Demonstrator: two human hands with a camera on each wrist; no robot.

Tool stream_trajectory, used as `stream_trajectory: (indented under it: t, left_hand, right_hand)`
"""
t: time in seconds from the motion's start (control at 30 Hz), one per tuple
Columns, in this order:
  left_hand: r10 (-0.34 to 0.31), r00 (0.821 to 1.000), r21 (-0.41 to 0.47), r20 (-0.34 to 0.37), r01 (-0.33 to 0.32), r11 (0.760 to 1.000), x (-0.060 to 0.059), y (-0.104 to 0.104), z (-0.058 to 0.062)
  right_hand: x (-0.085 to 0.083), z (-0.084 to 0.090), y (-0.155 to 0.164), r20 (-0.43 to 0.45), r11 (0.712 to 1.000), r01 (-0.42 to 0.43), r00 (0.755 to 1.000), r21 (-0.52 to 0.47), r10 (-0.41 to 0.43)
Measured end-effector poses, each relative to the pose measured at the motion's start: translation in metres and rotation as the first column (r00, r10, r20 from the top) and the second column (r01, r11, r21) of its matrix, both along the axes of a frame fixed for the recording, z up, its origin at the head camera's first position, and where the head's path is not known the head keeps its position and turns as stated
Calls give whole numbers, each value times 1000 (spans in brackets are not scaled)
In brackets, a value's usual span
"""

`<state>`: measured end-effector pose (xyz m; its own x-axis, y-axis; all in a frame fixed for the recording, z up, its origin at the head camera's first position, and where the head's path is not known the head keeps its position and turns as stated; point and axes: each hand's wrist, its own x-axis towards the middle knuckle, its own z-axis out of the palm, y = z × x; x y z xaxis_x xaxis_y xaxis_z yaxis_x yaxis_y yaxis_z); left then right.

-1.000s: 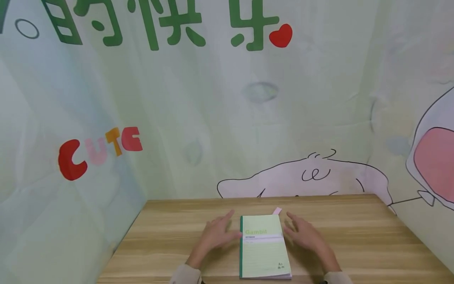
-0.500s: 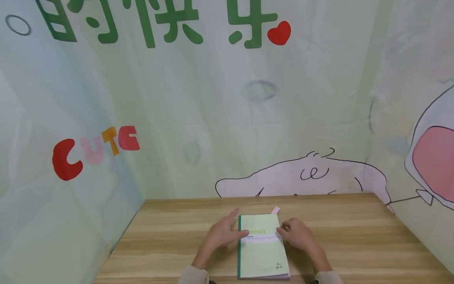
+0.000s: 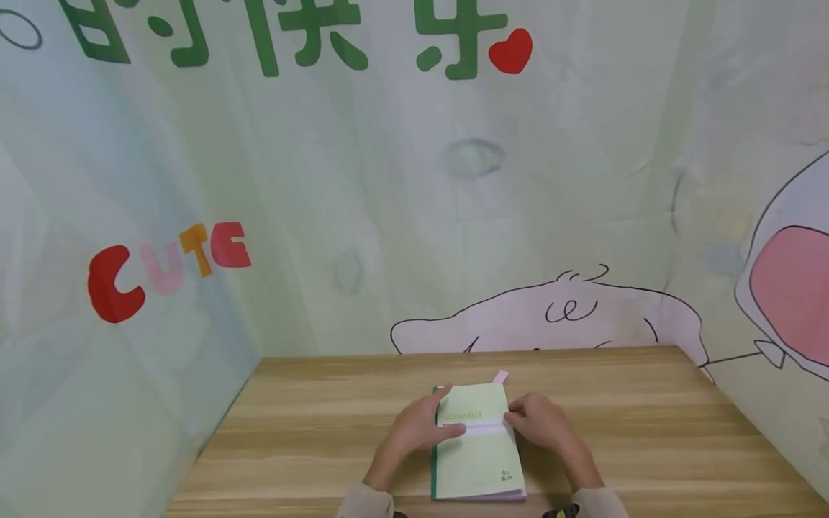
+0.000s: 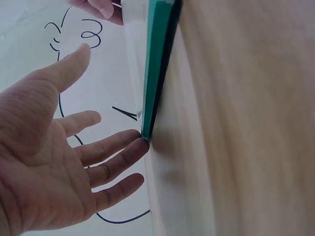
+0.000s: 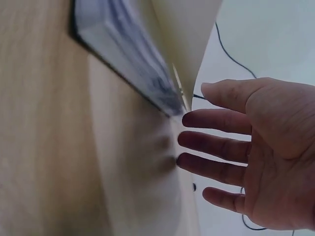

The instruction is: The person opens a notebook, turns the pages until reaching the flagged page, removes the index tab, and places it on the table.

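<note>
A pale green notebook [image 3: 479,460] marked "Gambit" lies on the wooden table with its dark green spine [image 4: 158,49] to the left. My left hand [image 3: 416,426] is at that side, thumb stretched over the cover. In the left wrist view its fingers are spread, two fingertips right at the spine's far end. On the other side, my right hand [image 3: 541,421] has its thumb and forefinger at the cover's edge. The right wrist view shows those fingers nearly straight, close to the pages [image 5: 128,54], with the cover standing slightly away from them.
A pink tab [image 3: 500,376] sticks out past the notebook's top edge. The wood-grain table [image 3: 311,417] ends at a printed cloth backdrop [image 3: 363,201] with green characters and cartoon drawings.
Both hands have moved in toward the notebook: the left thumb reaches further over the cover, and the right hand has come to the right edge. The notebook still lies on the table.
</note>
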<state>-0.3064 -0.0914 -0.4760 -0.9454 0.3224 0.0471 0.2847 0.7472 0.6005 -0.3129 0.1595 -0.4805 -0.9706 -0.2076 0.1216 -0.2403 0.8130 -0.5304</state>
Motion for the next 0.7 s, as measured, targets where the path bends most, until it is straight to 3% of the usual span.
stream_trajectory:
  t: [0.2, 0.33, 0.53, 0.7]
  left_hand:
    - [-5, 1000, -93, -18, 3, 996, 4, 8, 0]
    - [-48, 999, -149, -24, 44, 988, 9, 16, 3]
    - [-132, 991, -147, -13, 129, 981, 15, 29, 4]
    - [-143, 990, -139, -11, 140, 980, 18, 33, 2]
  right_hand:
    - [5, 8, -2, -26, 1000, 0, 1000, 7, 0]
    - [6, 13, -3, -52, 1000, -10, 999, 19, 11]
    - [8, 22, 0, -5, 1000, -13, 1000, 13, 13]
    - [8, 22, 3, 18, 996, -54, 998, -72, 55]
